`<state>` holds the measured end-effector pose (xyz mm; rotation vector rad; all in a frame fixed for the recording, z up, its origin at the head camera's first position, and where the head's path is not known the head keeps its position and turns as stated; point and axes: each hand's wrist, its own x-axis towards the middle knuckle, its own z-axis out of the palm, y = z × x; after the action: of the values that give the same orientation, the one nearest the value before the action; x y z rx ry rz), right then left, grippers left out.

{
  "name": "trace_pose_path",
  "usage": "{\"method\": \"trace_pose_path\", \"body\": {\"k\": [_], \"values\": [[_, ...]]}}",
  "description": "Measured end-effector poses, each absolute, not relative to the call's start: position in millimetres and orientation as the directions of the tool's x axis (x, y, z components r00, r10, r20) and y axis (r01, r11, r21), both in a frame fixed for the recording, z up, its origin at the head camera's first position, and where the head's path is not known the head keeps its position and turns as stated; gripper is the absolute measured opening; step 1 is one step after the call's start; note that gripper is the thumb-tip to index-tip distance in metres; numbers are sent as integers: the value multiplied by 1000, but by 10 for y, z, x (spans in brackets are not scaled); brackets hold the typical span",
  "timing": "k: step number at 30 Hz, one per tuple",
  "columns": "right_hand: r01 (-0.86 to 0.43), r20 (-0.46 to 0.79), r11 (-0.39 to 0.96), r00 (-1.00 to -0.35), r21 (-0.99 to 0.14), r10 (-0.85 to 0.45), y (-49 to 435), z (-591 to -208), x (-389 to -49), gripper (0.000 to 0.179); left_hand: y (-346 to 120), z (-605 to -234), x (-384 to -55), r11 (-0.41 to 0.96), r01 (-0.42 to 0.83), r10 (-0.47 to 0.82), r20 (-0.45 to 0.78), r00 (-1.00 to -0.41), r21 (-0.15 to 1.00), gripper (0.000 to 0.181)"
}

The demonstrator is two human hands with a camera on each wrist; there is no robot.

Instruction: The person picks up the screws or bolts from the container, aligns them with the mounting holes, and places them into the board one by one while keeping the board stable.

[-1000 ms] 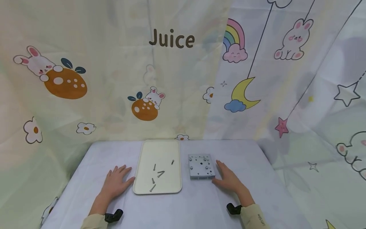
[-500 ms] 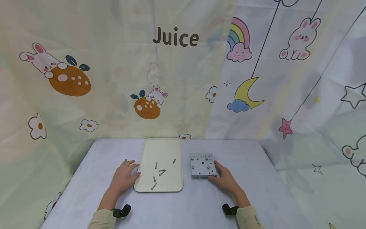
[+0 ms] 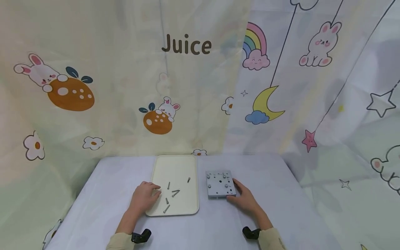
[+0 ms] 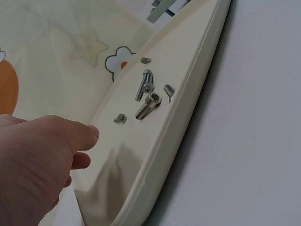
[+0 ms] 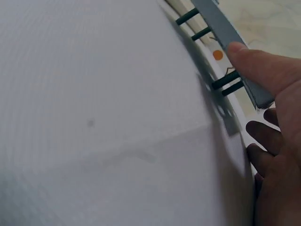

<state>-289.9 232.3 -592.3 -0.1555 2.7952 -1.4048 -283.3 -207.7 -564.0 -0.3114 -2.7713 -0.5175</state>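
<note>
My left hand [image 3: 143, 198] hovers over the left edge of a cream tray [image 3: 176, 168], fingers loosely bent and holding nothing. Several socket-head bolts [image 4: 149, 105] lie loose in that tray, right of the hand. To the tray's right, a grey metal plate [image 3: 216, 191] is dotted with holes, and a few bolt heads stand up from its top. Dark shanks [image 5: 225, 80] jut from its underside in the right wrist view. My right hand [image 3: 245, 199] grips the plate's near right corner, thumb on the front edge and index finger along the right side.
A white cloth covers the table [image 3: 200, 236]. Behind it hangs a printed curtain [image 3: 118, 69] with rabbits, flowers and a moon. A black wrist-worn device [image 3: 141, 236] sits at the left wrist, and another device [image 3: 251, 233] at the right.
My left hand has moved right, from the cloth beside the tray to over its left edge. My right hand has slid left onto the plate's corner. The head view shifts slightly.
</note>
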Motion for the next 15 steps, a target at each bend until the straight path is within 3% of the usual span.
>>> {"method": "trace_pose_path", "body": {"k": [15], "values": [[-62, 40, 556, -998, -829, -52, 2355, -5968, -2867, 100, -1754, -5626, -2793, 909, 162, 42, 302, -952, 384, 26]]}}
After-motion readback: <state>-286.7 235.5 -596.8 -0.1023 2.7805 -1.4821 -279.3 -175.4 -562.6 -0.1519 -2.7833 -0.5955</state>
